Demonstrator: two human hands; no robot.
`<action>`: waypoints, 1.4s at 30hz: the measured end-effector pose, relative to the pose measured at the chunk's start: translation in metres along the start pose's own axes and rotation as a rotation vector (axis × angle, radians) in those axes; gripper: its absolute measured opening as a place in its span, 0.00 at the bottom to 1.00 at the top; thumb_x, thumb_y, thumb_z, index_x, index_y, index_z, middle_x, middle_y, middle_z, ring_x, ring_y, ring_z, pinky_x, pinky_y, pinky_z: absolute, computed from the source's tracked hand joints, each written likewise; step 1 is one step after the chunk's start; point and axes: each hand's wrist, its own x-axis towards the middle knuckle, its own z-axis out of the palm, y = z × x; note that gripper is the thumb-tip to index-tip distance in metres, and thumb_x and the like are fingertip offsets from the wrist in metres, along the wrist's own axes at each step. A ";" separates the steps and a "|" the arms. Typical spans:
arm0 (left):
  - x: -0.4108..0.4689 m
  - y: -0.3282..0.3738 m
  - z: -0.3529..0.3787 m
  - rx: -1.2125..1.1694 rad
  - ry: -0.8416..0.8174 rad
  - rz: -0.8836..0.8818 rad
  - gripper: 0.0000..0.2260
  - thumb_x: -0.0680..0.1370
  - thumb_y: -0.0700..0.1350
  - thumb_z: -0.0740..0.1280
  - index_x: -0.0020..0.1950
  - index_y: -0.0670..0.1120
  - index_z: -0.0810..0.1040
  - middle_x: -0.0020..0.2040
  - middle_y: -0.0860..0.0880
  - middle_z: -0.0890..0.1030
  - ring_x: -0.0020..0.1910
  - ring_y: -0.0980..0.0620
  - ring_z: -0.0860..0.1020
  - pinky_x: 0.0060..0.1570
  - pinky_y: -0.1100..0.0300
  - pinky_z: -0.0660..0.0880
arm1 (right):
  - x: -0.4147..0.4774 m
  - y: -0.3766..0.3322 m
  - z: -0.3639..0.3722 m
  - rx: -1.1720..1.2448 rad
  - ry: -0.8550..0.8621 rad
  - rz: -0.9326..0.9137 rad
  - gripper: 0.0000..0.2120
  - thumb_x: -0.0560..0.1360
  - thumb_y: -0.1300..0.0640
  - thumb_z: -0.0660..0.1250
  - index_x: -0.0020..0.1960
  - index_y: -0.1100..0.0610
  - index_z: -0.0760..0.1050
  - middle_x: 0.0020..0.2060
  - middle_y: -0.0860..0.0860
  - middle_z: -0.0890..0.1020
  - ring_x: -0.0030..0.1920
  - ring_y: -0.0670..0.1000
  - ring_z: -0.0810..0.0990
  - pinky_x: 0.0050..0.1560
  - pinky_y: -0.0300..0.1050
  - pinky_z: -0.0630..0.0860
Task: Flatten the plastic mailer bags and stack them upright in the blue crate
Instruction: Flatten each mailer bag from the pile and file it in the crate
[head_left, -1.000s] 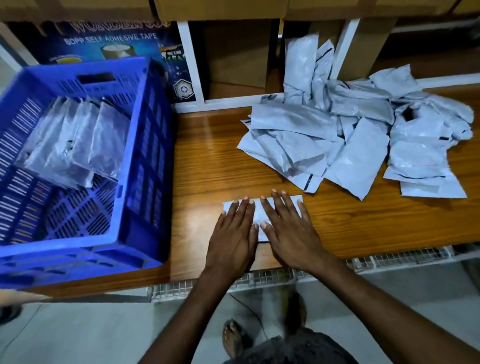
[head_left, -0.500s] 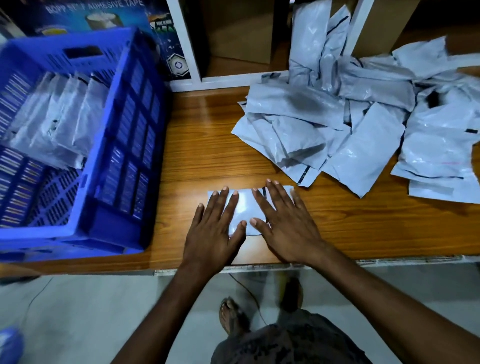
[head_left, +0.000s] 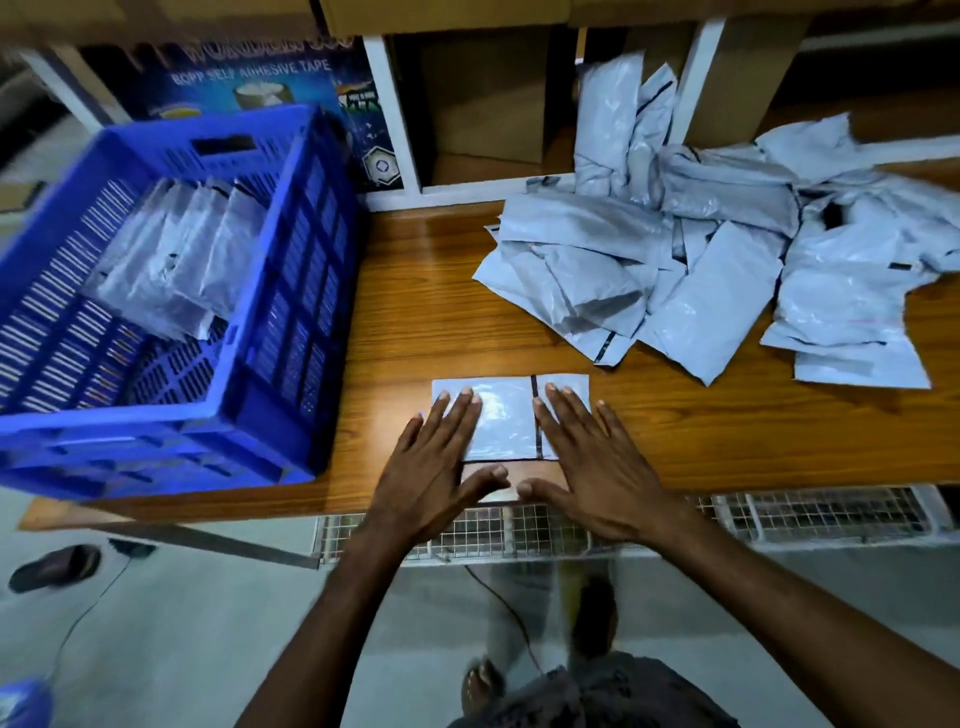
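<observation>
Down low first: a bare foot (head_left: 480, 686) on the pale floor, a dark sandal (head_left: 52, 566) away to the left; above them a wire mesh (head_left: 779, 512) runs under the front edge of the table (head_left: 426, 312).

On to the action: both palms are down at that front edge; the left hand (head_left: 431, 467) and the right hand (head_left: 592, 467) lie flat, fingers straight and slightly spread, pressing on one mailer (head_left: 506, 421); the thumbs point at each other on bare wood just off its near edge, tips close but apart. The mailer lies flat between crate and pile, a black strip running down it beside the right fingers.

To the left, the crate (head_left: 291, 291) stands on the table's end, just beside the left hand; inside, a row of bags (head_left: 176, 260) stands on edge, leaning, in the far half.

Far right, the pile (head_left: 701, 260) sprawls crumpled and loose, apart from the mailer; a few of its bags prop up against a white post (head_left: 701, 78).

At the back, a tape box (head_left: 249, 78) behind the crate; brown cartons (head_left: 483, 104) in the shelf.
</observation>
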 end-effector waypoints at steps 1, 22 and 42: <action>-0.005 -0.003 0.001 -0.007 -0.017 0.028 0.41 0.79 0.76 0.44 0.84 0.54 0.39 0.83 0.57 0.38 0.81 0.57 0.35 0.81 0.51 0.42 | -0.007 -0.002 0.003 -0.019 0.004 -0.004 0.46 0.75 0.22 0.39 0.81 0.48 0.29 0.80 0.47 0.31 0.78 0.46 0.28 0.80 0.58 0.37; 0.012 -0.012 -0.038 -0.537 0.531 -0.152 0.15 0.83 0.52 0.66 0.69 0.52 0.74 0.61 0.49 0.82 0.56 0.47 0.80 0.53 0.52 0.76 | 0.017 -0.015 -0.071 0.390 0.309 0.249 0.23 0.80 0.49 0.69 0.74 0.45 0.71 0.69 0.49 0.77 0.67 0.52 0.76 0.62 0.45 0.71; 0.013 0.005 0.021 -0.056 0.210 -0.145 0.31 0.84 0.63 0.50 0.84 0.49 0.57 0.84 0.50 0.56 0.83 0.50 0.54 0.79 0.49 0.54 | 0.031 -0.019 0.016 0.018 0.097 0.179 0.34 0.83 0.33 0.40 0.83 0.48 0.40 0.82 0.52 0.41 0.81 0.51 0.38 0.80 0.58 0.40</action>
